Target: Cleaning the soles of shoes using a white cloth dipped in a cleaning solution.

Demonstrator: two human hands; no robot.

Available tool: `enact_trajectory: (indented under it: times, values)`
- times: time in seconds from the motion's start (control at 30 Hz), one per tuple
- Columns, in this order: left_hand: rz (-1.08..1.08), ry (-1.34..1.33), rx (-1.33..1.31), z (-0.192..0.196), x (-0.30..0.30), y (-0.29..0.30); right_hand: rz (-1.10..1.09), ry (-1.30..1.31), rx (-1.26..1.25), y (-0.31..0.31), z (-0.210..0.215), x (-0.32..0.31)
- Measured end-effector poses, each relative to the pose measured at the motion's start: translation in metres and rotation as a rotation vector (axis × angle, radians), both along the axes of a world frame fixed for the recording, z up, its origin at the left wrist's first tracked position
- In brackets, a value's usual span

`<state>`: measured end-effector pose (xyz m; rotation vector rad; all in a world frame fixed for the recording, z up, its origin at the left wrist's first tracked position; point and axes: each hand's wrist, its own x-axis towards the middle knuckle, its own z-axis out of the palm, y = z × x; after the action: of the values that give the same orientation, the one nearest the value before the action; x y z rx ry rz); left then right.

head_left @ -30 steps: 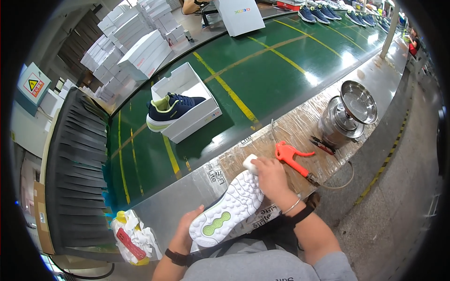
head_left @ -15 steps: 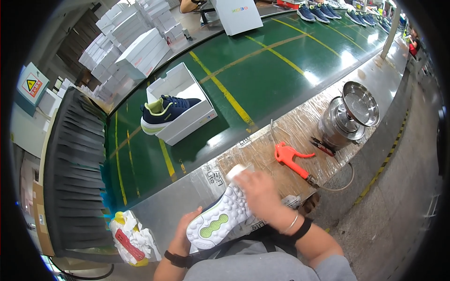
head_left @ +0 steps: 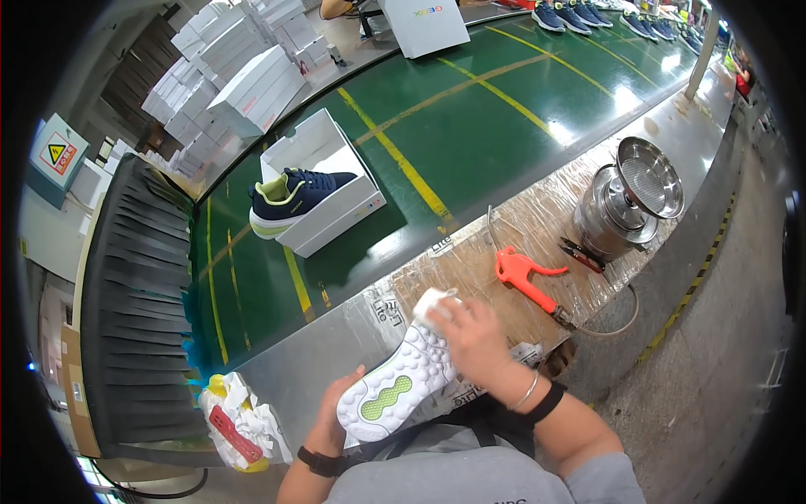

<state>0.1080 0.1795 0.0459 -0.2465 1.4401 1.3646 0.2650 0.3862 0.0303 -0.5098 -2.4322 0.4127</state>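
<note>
A sneaker (head_left: 411, 374) is tipped so its white, knobbly sole with a lime-green inset faces up toward me. My left hand (head_left: 334, 401) grips it along the left side near the heel, most of the fingers hidden underneath. At the toe end, my right hand (head_left: 480, 343) holds a crumpled white cloth (head_left: 434, 304) against the edge of the sole. Beyond, a navy sneaker (head_left: 312, 195) with lime lining rests in an open white shoebox (head_left: 348, 214), its heel sticking out over the near left corner.
An orange air blow gun (head_left: 529, 281) lies on the film-covered bench right of my hands. Next to it stand a metal pump dispenser (head_left: 613, 214) and small dark snips (head_left: 582, 254). White scraps with a red tool (head_left: 235, 437) sit left. The green conveyor (head_left: 470, 143) carries more sneakers far off.
My right hand and the cloth have shifted slightly at the sneaker's toe. The box with the navy sneaker sits a little farther left in view.
</note>
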Motion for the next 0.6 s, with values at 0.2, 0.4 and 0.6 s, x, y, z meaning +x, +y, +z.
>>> enact_trajectory:
  times: [0.2, 0.4, 0.6]
  values:
    - [-0.012, 0.033, -0.020, 0.002, -0.001, 0.010, -0.005, -0.037, 0.023, 0.000, -0.009, 0.000]
    - [-0.004, 0.052, -0.017, 0.009, 0.003, 0.009, -0.130, -0.166, -0.067, 0.025, -0.018, 0.006]
    - [-0.014, 0.042, -0.032, 0.006, 0.002, 0.010, 0.035, 0.039, 0.024, -0.012, 0.010, 0.001]
